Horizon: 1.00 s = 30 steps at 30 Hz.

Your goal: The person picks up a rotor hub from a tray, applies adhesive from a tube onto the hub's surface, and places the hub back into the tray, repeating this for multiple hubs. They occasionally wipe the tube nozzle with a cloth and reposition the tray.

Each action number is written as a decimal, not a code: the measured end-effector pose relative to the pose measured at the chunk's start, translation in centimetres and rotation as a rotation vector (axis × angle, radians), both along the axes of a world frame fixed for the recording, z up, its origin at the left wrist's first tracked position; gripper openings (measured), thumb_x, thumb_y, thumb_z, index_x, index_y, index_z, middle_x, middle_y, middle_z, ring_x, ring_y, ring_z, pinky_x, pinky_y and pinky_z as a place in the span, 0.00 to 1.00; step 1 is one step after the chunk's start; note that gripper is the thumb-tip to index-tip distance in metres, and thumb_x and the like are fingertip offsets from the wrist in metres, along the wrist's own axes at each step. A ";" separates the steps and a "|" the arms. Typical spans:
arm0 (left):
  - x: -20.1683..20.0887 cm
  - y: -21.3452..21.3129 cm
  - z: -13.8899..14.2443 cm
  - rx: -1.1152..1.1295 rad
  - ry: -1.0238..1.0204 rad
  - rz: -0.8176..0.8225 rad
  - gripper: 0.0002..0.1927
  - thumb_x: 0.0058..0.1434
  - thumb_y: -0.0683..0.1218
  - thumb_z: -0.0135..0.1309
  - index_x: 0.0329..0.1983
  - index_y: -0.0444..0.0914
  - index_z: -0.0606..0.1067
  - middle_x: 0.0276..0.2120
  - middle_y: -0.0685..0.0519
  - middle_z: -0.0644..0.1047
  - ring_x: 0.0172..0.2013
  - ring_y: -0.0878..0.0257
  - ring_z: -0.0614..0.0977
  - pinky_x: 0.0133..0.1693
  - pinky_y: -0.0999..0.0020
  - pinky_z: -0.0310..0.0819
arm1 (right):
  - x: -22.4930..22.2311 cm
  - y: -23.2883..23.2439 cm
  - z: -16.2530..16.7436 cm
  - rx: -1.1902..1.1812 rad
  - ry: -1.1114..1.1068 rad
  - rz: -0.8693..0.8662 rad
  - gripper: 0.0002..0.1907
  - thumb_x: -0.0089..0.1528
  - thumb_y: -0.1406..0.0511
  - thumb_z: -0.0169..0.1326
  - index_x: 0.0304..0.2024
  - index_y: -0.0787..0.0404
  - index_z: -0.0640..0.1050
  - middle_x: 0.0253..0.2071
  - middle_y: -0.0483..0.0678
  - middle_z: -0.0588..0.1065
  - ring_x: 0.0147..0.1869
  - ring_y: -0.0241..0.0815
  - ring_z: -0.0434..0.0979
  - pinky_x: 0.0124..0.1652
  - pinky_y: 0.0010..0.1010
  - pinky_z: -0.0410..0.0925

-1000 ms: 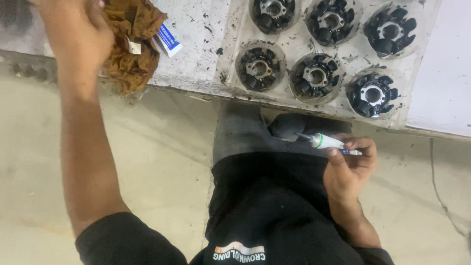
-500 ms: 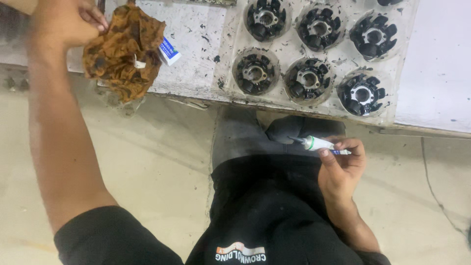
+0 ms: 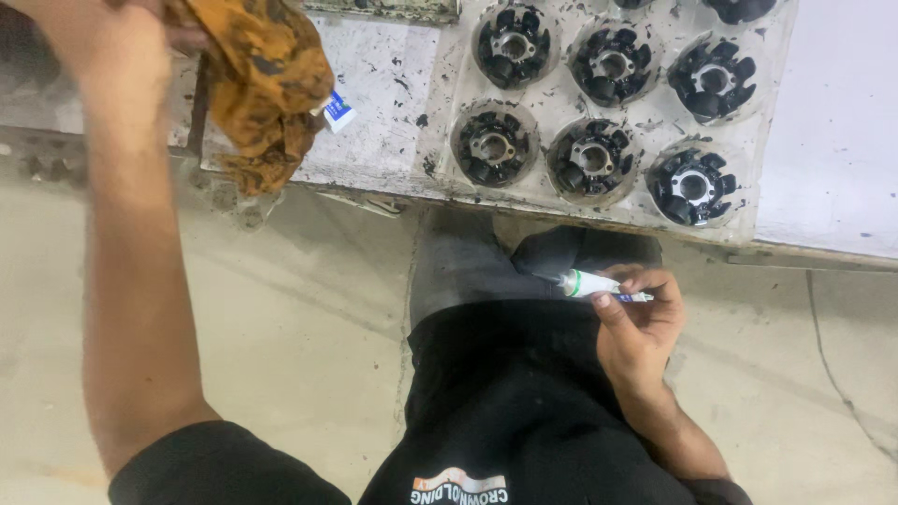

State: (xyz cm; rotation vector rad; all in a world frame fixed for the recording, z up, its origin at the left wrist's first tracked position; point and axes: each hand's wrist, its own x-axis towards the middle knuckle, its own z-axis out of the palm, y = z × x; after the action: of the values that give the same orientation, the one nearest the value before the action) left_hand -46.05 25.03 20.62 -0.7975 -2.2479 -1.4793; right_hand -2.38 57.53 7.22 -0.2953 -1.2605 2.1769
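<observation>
My left hand [image 3: 112, 42] is raised at the top left and grips a stained orange-brown rag [image 3: 262, 89], which hangs over the bench edge. My right hand [image 3: 641, 323] is low near my lap and holds a small white tube with a green band [image 3: 591, 283], nozzle pointing left. Several black round parts with metal centres [image 3: 592, 159] sit in a clear moulded tray [image 3: 552, 201] on the bench, apart from both hands.
A small blue and white packet [image 3: 339, 110] lies on the smeared white bench [image 3: 383, 84] beside the rag. A pale board [image 3: 832, 122] lies at the right. Below are the concrete floor [image 3: 299, 355], my grey trousers and black shirt.
My left hand has lifted the rag off the bench and drawn it toward me. The right hand with the tube has stayed about where it was.
</observation>
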 end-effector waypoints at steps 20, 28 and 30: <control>15.1 5.5 -12.3 0.166 -0.004 0.197 0.12 0.59 0.24 0.59 0.42 0.29 0.77 0.41 0.49 0.80 0.39 0.67 0.81 0.40 0.73 0.78 | -2.8 -2.9 2.1 0.194 -0.009 0.097 0.15 0.63 0.80 0.59 0.45 0.61 0.69 0.43 0.51 0.74 0.51 0.39 0.77 0.50 0.27 0.73; 22.1 9.0 -15.9 0.827 -0.457 0.068 0.16 0.59 0.25 0.58 0.49 0.27 0.75 0.48 0.43 0.80 0.49 0.58 0.83 0.53 0.62 0.81 | -11.4 -7.5 0.2 0.052 -0.109 0.107 0.13 0.65 0.78 0.59 0.46 0.64 0.70 0.45 0.47 0.73 0.47 0.39 0.81 0.49 0.30 0.78; 23.4 9.2 -15.1 0.957 -0.615 0.001 0.15 0.61 0.28 0.59 0.50 0.27 0.76 0.47 0.42 0.80 0.48 0.56 0.83 0.52 0.59 0.82 | -12.4 -8.1 -0.4 0.029 -0.088 0.119 0.12 0.65 0.78 0.59 0.45 0.64 0.70 0.46 0.47 0.72 0.48 0.37 0.79 0.50 0.31 0.78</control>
State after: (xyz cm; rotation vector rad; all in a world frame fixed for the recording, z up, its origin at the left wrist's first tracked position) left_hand -22.61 34.23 5.47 -0.0261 -1.4687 -2.6916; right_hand -14.75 49.41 6.81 -0.3148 -1.3891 2.2653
